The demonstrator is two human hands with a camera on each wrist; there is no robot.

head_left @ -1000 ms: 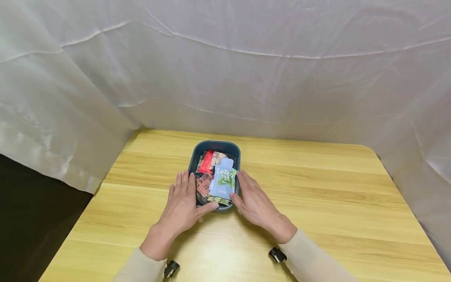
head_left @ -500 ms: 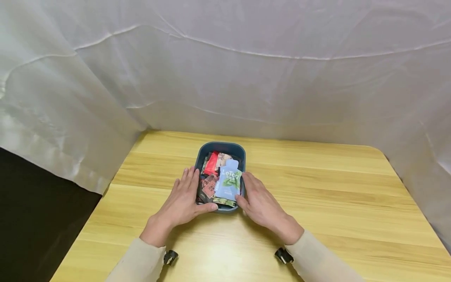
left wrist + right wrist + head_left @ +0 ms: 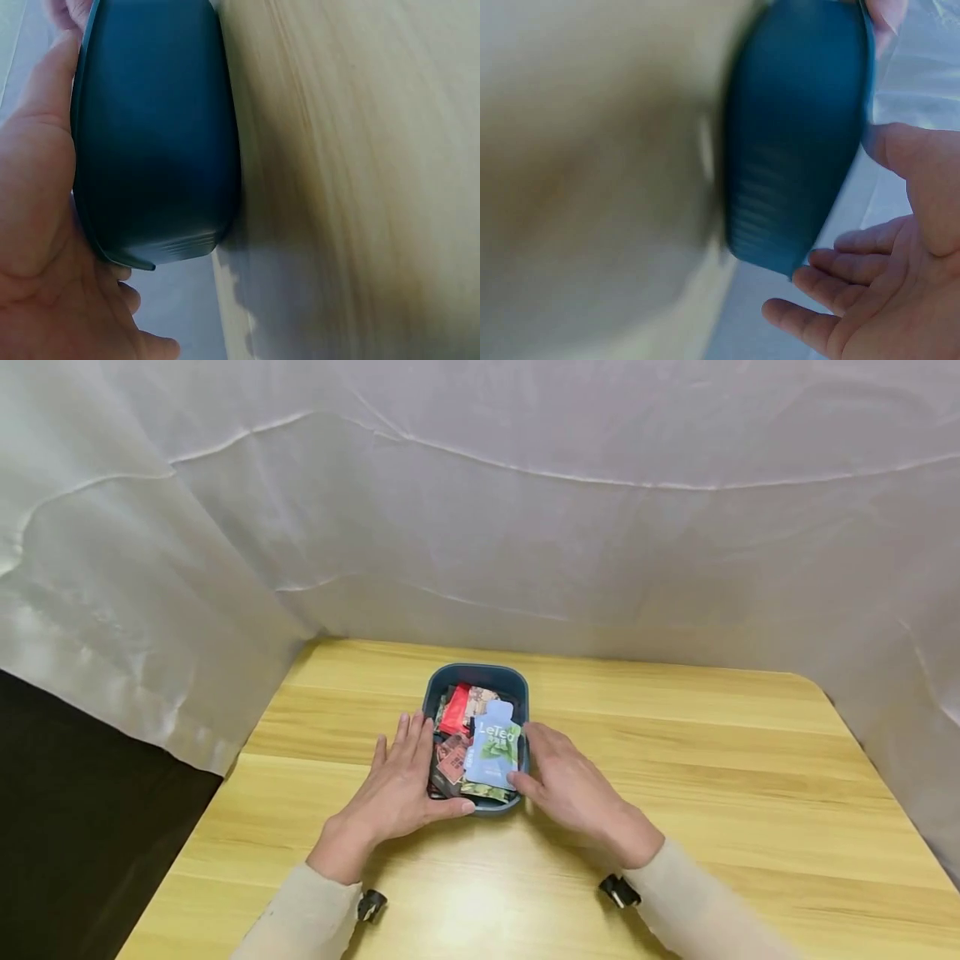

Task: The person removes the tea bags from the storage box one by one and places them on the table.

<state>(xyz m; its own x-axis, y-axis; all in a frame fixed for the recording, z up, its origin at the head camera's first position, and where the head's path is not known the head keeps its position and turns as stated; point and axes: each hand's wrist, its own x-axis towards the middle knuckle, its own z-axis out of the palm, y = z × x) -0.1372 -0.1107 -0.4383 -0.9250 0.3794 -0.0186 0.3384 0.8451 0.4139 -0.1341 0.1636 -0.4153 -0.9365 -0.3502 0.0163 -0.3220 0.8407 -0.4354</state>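
Note:
A dark blue-green plastic bin (image 3: pixel 477 673) with rounded corners stands on the wooden table, filled with several small packets. On top lies a light blue "LeTea" pouch (image 3: pixel 491 758), beside a red packet (image 3: pixel 454 717) and pinkish-red packets (image 3: pixel 452 758). My left hand (image 3: pixel 393 789) touches the bin's left rim with outstretched fingers, its thumb along the near edge. At the right side, my right hand (image 3: pixel 573 789) has its fingers extended, the thumb reaching over the rim near the pouch. Both wrist views show the bin's outer wall (image 3: pixel 157 135), with relaxed fingers beside it.
The light wooden table (image 3: pixel 712 760) extends far to the right of the bin. Pale cloth (image 3: pixel 525 543) hangs behind it and along both sides. A dark area (image 3: pixel 82 810) lies past the table's left edge.
The whole head view has shifted, so table, bin and hands appear slightly farther right. Both hands keep about the same place at the bin's sides.

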